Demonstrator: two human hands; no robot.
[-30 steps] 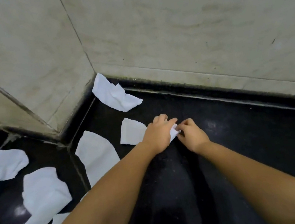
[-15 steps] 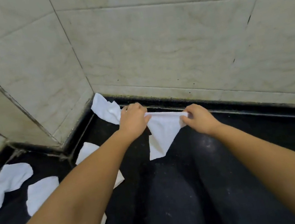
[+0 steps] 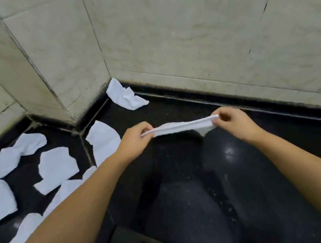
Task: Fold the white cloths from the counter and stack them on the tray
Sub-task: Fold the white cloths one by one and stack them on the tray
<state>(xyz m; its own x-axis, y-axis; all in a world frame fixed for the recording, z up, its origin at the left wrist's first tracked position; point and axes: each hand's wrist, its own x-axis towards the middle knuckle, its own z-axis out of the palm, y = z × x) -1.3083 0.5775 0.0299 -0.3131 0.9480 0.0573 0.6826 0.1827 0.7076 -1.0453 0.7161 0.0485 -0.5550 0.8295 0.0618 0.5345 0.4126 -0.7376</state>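
Cloth [image 3: 182, 126] now taut between pinching fingers [image 3: 217, 116]

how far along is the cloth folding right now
Done: nothing visibly; no tray or folded stack is in view. In hand: the left hand and right hand hold one white cloth stretched between them above the black counter. Left: the crumpled cloth in the corner and the loose cloths on the left lie unfolded.
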